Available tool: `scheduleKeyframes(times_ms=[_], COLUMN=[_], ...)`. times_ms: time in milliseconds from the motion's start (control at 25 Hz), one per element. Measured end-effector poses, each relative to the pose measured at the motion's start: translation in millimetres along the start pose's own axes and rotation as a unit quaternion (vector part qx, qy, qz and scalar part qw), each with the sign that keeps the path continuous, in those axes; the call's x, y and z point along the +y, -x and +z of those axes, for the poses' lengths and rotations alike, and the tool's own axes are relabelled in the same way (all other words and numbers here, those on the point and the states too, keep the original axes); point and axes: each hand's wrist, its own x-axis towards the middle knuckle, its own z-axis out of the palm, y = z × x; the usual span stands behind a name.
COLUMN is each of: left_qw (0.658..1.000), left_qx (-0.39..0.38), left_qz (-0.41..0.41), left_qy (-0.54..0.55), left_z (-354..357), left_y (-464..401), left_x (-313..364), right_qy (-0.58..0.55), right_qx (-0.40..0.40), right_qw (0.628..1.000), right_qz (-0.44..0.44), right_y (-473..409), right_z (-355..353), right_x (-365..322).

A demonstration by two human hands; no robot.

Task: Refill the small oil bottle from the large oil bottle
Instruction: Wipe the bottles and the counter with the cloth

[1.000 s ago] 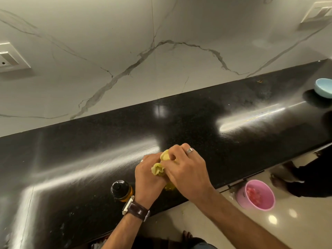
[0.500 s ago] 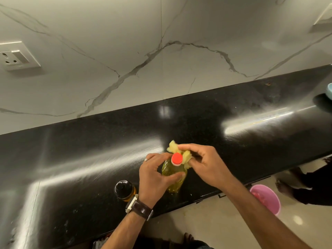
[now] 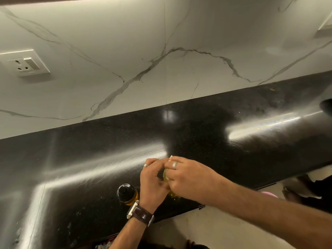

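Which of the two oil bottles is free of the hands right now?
The dark-capped oil bottle, standing alone on the black counter. The yellow oil bottle is enclosed by the left hand and right hand.

- Two hands: the left hand (image 3: 152, 180) and the right hand (image 3: 186, 177), both closed over one yellow oil bottle (image 3: 173, 194) (mostly hidden).
- One small dark-capped bottle (image 3: 126, 194) on the desk (image 3: 215, 141).
- Two rings (image 3: 145, 165), one on each hand.
- One wristwatch (image 3: 138, 213).
- One wall socket (image 3: 27, 64).
- One pink tub (image 3: 269, 194), only its rim showing.
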Motion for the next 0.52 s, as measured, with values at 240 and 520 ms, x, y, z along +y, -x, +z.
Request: scheduleKeyframes(times_ms=[240, 520], left_qw=[1.000, 1.000], left_qx=[-0.004, 0.000], left_qz=[0.015, -0.029], left_qy=[-0.009, -0.009], left_z=[4.2, 2.6], left_y=[0.9, 2.8], left_x=[7.5, 7.9], right_qy=[-0.169, -0.561], right_qx=[0.301, 0.438], right_qw=[0.927, 0.479], right_qz=[0.148, 0.514], right_y=[47.7, 48.4], right_z=[52.6, 89.9], right_x=[-11.1, -12.9])
